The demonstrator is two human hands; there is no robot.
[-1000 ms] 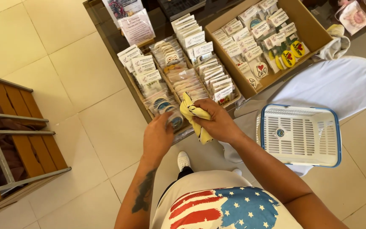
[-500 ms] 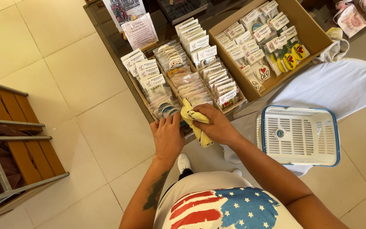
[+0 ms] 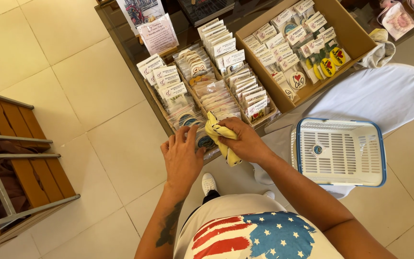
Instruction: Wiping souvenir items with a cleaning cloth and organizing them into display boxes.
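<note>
Wooden rack: a slatted wooden rack (image 3: 10,163) with grey metal rails stood at the far left on the pale tiled floor (image 3: 73,81).
Left hand: the left hand (image 3: 183,156) lay palm down with fingers spread and loose, gripping nothing, its fingertips resting on the round packaged items (image 3: 195,132) at the near edge of the desk (image 3: 120,29).
Yellow cloth: a crumpled yellow cloth (image 3: 221,139) sat at the desk's near edge, just right of the left hand, over the front of the packets.
Right hand: the right hand (image 3: 245,141) was closed around the yellow cloth, fingers curled over its top, with the cloth's lower end hanging out below the palm.
Packet rows: several rows of small clear packets with white header cards (image 3: 216,72) stood in shallow trays on the dark desk, just beyond both hands.
Cardboard box: an open cardboard box (image 3: 355,33) further right held more carded packets, some with round yellow pieces bearing red hearts.
Basket: a white plastic basket with a blue rim (image 3: 339,151) rested at the right on a seat draped in white fabric (image 3: 384,96), well apart from the hands.
</note>
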